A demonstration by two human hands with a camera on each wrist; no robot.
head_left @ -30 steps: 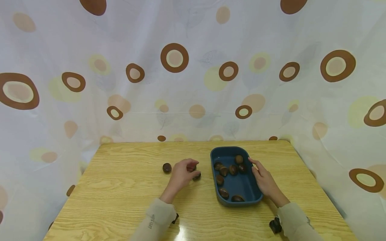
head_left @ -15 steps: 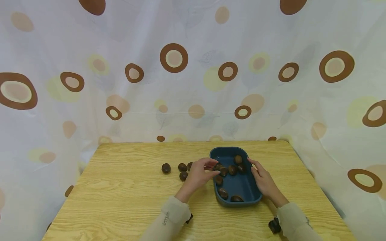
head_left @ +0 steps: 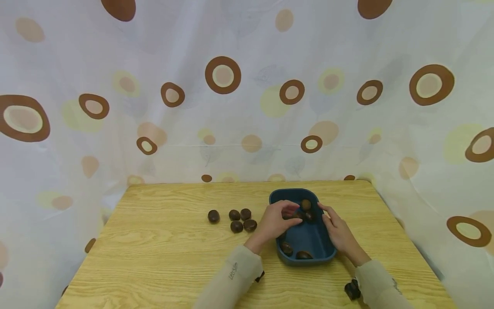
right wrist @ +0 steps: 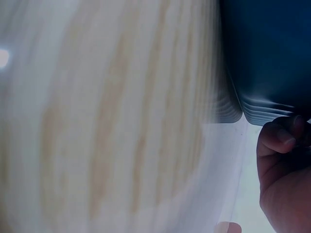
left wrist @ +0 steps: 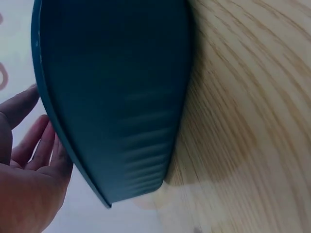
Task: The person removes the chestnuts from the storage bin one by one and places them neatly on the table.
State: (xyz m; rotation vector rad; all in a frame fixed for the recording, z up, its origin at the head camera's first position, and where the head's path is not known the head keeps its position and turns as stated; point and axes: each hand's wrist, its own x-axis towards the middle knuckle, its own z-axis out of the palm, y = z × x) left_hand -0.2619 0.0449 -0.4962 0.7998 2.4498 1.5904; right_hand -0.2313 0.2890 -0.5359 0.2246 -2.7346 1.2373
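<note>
A dark blue rectangular box (head_left: 310, 240) stands on the table, with several shiny brown chestnuts (head_left: 286, 248) lying in it. My left hand (head_left: 272, 221) reaches over the box's left rim, thumb and fingers apart on either side of a chestnut (head_left: 297, 216) inside. In the left wrist view, the box wall (left wrist: 112, 87) hides part of that hand's fingers. My right hand (head_left: 341, 234) grips the box's right side, fingers at the rim. The right wrist view shows curled fingers of this hand (right wrist: 286, 179) against the box. Outside the box sit several dark chestnuts (head_left: 236, 226).
The chestnuts on the table stand left of the box, one chestnut (head_left: 213, 216) apart from a close group. Behind the wooden table (head_left: 162, 249) hangs a patterned white curtain (head_left: 247, 107). Black straps (head_left: 352, 289) show at the sleeves.
My left hand has moved right, from the chestnuts on the table to over the box. It has left a chestnut in the group there. The right hand and the box stay put.
</note>
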